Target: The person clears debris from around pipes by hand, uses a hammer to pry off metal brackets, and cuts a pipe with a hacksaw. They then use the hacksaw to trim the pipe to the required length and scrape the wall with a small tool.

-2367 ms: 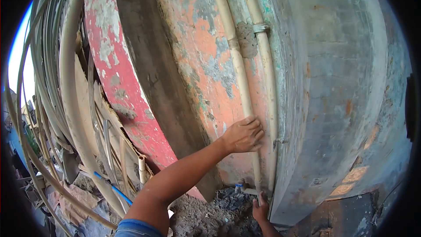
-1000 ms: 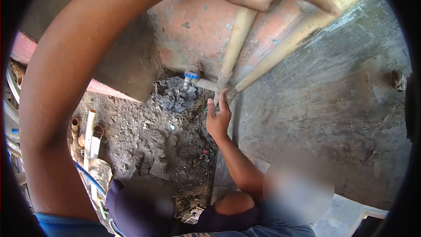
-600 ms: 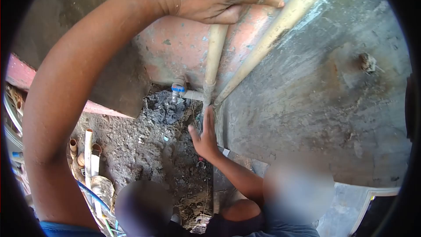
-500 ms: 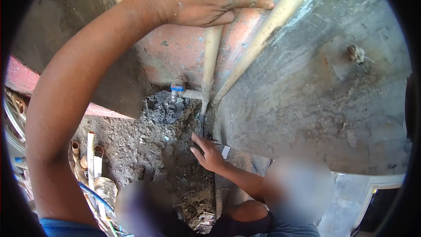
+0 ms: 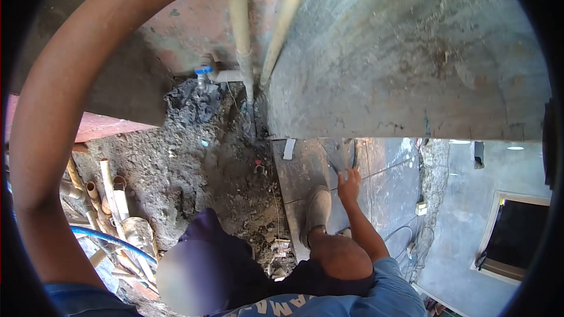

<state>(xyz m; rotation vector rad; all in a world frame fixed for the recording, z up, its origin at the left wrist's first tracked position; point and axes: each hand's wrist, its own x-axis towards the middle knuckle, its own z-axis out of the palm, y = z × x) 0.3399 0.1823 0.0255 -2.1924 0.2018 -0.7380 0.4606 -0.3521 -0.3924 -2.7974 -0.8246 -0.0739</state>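
Note:
My right hand (image 5: 349,185) is stretched over the tiled floor (image 5: 385,199), its fingers apart and nothing in its grasp. Right at its fingertips lie two thin dark lengths (image 5: 331,159) like handles or cable, their kind unclear. My left arm (image 5: 47,117) arches up along the left side toward the wall, and its hand is beyond the top edge. Below the arm, a valve with a blue handle (image 5: 203,70) joins a short side pipe to an upright cream pipe (image 5: 239,20). A second cream pipe (image 5: 282,26) slants beside it in the corner.
Dug-up soil (image 5: 176,167) borders the tiles. Pipe offcuts (image 5: 108,182) and a blue hose (image 5: 111,238) lie at the left. A white strip (image 5: 289,149) rests on the tile edge. My shoe (image 5: 318,211) stands on the tiles beneath the grey wall (image 5: 405,76).
My right hand has moved from the soil by the pipe base to the tiles at the right. The view has swung right and down, and my left hand has left the frame.

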